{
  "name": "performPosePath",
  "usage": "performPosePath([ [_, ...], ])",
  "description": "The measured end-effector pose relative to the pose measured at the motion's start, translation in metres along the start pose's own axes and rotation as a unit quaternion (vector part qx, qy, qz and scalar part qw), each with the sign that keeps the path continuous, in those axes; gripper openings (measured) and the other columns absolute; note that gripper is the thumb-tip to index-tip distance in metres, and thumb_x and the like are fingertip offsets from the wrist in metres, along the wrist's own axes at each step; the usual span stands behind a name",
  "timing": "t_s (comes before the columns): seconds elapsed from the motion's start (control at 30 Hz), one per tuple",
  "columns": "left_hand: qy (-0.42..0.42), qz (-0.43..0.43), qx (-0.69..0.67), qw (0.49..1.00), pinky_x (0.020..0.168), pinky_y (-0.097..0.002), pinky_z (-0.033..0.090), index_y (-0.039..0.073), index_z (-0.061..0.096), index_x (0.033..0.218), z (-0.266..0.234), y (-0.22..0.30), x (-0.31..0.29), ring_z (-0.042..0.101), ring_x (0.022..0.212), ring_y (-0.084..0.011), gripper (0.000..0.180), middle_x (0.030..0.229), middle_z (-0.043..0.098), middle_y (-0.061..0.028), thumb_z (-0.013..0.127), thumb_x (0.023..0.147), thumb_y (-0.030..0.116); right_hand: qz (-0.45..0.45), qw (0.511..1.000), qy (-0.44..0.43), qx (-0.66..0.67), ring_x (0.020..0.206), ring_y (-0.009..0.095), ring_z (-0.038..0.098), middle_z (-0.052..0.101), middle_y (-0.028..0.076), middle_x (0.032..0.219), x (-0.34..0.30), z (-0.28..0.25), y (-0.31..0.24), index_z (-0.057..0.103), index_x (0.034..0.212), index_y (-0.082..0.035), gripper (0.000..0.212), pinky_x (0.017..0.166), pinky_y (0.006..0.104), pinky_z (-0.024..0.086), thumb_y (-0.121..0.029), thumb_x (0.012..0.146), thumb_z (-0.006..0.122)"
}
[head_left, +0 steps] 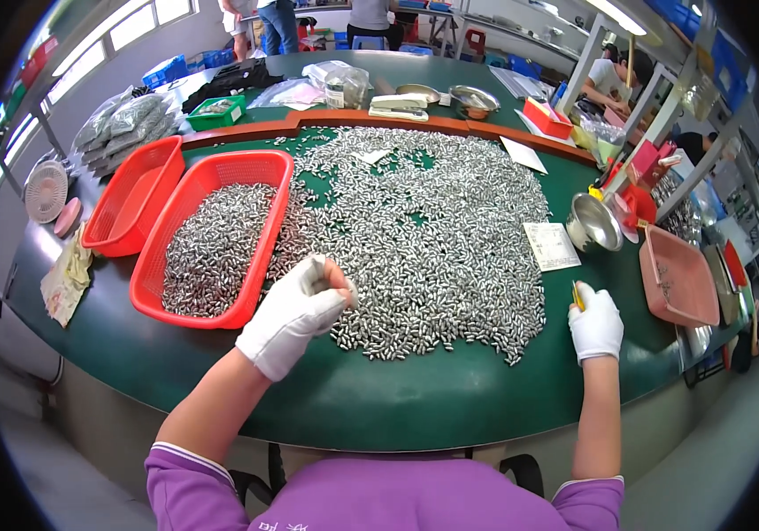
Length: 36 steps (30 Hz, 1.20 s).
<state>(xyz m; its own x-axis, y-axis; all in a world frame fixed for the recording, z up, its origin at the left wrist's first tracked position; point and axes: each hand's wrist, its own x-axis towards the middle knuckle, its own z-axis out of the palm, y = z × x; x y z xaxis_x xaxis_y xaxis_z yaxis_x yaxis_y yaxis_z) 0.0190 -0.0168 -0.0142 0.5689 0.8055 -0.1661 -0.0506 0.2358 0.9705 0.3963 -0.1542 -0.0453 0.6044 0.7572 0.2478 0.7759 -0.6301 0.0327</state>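
Purple shirt, two hands, one pellet spread

The gloved left hand curls over small silvery metal pieces, with a red basket of more to its left. The gloved right hand holds a slim yellow object; beyond it sits a metal bowl.

Two gloved hands, two red baskets, one pink tub, one green tray, countless metal pieces
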Motion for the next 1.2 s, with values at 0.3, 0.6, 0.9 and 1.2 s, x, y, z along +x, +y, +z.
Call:
performPosePath([
  [0.3, -0.058, 0.014, -0.18, 0.982, 0.053, -0.0185, 0.03, 0.01, 0.056, 0.101, -0.014, -0.035, 0.006, 0.037, 0.058, -0.0044, 0.014, 0.085, 0.056, -0.0018, 0.065, 0.091, 0.013, -0.429, 0.865, -0.019, 0.258, 0.095, 0.031, 0.062, 0.065, 0.011, 0.1, 0.006, -0.033, -0.133, 0.065, 0.113, -0.01, 0.034, 0.085, 0.0398, 0.05, -0.025, 0.083, 0.066],
  [0.6, -0.091, 0.017, -0.249, 0.964, 0.053, -0.0188, 0.029, 0.011, 0.057, 0.119, -0.02, -0.044, 0.008, 0.035, 0.058, -0.0051, 0.026, 0.088, 0.056, -0.0021, 0.061, 0.093, 0.014, -0.461, 0.838, -0.068, 0.284, 0.079, 0.03, 0.062, 0.062, 0.009, 0.079, -0.004, -0.002, -0.211, 0.064, 0.082, -0.012, 0.011, 0.071, 0.0416, 0.05, -0.022, 0.08, 0.068],
  [0.9, -0.108, -0.012, -0.295, 0.949, 0.06, -0.0174, 0.034, 0.006, 0.054, 0.117, -0.02, -0.038, 0.007, 0.041, 0.066, -0.0052, 0.024, 0.095, 0.06, -0.002, 0.057, 0.095, 0.011, -0.47, 0.791, -0.018, 0.391, 0.074, 0.022, 0.063, 0.062, 0.005, 0.08, 0.008, -0.004, -0.201, 0.073, 0.096, -0.017, 0.018, 0.066, 0.0323, 0.051, -0.015, 0.078, 0.075],
  [1.2, -0.125, -0.062, -0.279, 0.95, 0.061, -0.0223, 0.031, 0.009, 0.054, 0.113, -0.011, -0.039, 0.006, 0.035, 0.063, -0.0086, 0.026, 0.082, 0.046, -0.0015, 0.063, 0.091, 0.021, -0.252, 0.662, -0.287, 0.645, 0.082, 0.009, 0.064, 0.068, 0.006, 0.093, -0.013, -0.033, -0.2, 0.065, 0.104, -0.001, 0.023, 0.074, 0.0234, 0.054, 0.0, 0.082, 0.072],
])
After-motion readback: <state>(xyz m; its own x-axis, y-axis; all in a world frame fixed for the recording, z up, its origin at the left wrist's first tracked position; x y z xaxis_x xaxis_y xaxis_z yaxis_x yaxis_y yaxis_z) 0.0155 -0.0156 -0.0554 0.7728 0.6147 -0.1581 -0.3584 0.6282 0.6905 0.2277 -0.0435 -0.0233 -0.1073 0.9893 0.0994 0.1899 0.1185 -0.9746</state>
